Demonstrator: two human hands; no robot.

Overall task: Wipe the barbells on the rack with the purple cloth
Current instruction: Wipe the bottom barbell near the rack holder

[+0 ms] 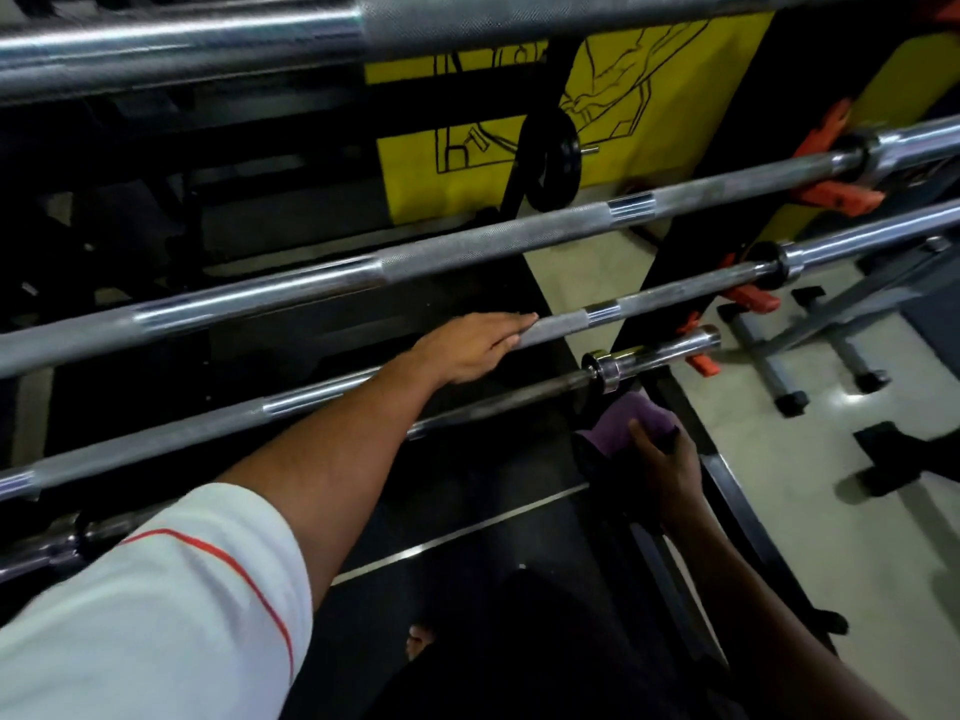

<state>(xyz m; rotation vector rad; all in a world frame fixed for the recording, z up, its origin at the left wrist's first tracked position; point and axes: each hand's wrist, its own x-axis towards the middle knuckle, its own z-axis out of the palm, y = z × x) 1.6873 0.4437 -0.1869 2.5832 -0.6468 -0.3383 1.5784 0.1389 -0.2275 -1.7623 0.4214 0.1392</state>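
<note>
Left hand [470, 348] reaches forward, fingers straight and together, laid flat along the third barbell [561, 324] from the top; fingertips rest on its knurled section, nothing grasped. Left arm wears a white sleeve [156, 605] with a thin orange line. Right hand [662, 465] is low at the right, fingers curled into a grip on the purple cloth [631, 420]; the cloth is bunched in front of the fingers, just below the collar of the lowest barbell [519, 400], close to the rack's black base rail [727, 491]. Cannot tell whether the cloth touches that bar.

Four barbells run across the rack in rising diagonals: a blurred top barbell [208, 39] nearest the camera, a second barbell [467, 246] with knurled grey centre and smooth chrome rings, then the third under the left hand, then the darker lowest one with a chrome sleeve end [670, 348]. Orange bar holders [836, 194] stick out from the black upright at right. Behind: a yellow wall panel [467, 163] with black line drawing, a black weight plate [553, 158] on a peg. Pale floor [810, 459] at right with a grey stand's legs [810, 350].
</note>
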